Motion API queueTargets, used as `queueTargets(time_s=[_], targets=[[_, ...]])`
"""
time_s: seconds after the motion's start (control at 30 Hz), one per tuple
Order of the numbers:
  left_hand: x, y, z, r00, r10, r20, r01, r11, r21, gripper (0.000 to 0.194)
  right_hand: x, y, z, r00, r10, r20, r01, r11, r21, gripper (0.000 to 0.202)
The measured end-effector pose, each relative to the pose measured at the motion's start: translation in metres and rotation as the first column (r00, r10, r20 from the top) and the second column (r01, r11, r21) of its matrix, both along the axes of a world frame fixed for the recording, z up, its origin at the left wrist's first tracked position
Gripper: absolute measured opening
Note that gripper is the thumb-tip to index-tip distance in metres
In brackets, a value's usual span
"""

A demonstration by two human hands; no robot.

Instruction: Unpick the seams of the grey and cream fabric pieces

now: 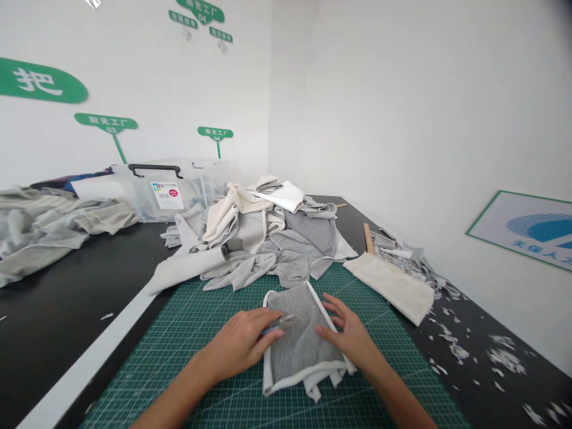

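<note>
A grey piece of cloth with white edging lies flat on the green cutting mat, loose white strips hanging from its near edge. Over its left side, my left hand is closed on small thread snips. The blue handle shows between thumb and fingers, and the blades point right over the cloth. My right hand rests at the right edge of the cloth, its fingers apart and curved, holding nothing.
A heap of grey and cream cloths lies beyond the mat. A clear plastic box stands behind left, beside more cloths. At right are a folded cream cloth, a wooden strip and scattered scraps.
</note>
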State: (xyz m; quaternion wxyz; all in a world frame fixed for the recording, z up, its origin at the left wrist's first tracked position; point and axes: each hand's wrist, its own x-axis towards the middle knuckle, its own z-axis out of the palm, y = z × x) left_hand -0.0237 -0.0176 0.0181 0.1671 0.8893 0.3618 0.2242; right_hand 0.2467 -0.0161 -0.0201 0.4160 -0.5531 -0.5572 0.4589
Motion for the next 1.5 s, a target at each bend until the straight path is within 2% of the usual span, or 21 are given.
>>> queueTargets(time_s=[0.3, 0.47, 0.7, 0.87, 1.07, 1.5], targets=[[0.0016, -0.0021, 0.0001, 1.0, -0.02, -0.003, 0.02, 1.0, -0.013, 0.029, -0.0016, -0.0001, 0.0036, 1.0, 0.005, -0.019, -0.006, 1.0, -0.018, 0.07], [0.0006, -0.0005, 0.0012, 1.0, 0.01, 0.028, -0.01, 1.0, -0.014, 0.034, -0.0005, 0.0007, 0.0014, 0.999, 0.032, -0.035, -0.033, 0.999, -0.022, 0.069], [0.0004, -0.002, 0.0038, 0.999, -0.032, -0.012, 0.031, 0.999, -0.023, 0.029, 0.0005, 0.0014, -0.001, 0.998, 0.039, -0.045, -0.04, 0.999, -0.012, 0.065], [-0.0009, -0.0018, 0.0035, 0.999, -0.028, 0.029, 0.028, 1.0, -0.01, 0.033, 0.0001, 0.0015, -0.0011, 0.998, 0.035, -0.048, -0.036, 0.999, -0.018, 0.064], [-0.0005, -0.0021, 0.0065, 0.998, -0.055, -0.019, 0.054, 0.998, -0.04, 0.03, 0.0, 0.0021, -0.0013, 0.997, 0.036, -0.073, -0.039, 0.998, -0.04, 0.067], [-0.0017, 0.0031, 0.0017, 0.999, -0.029, 0.033, 0.03, 0.998, -0.048, 0.034, 0.0006, 0.0034, -0.0014, 0.995, 0.05, -0.086, -0.052, 0.998, -0.027, 0.066]])
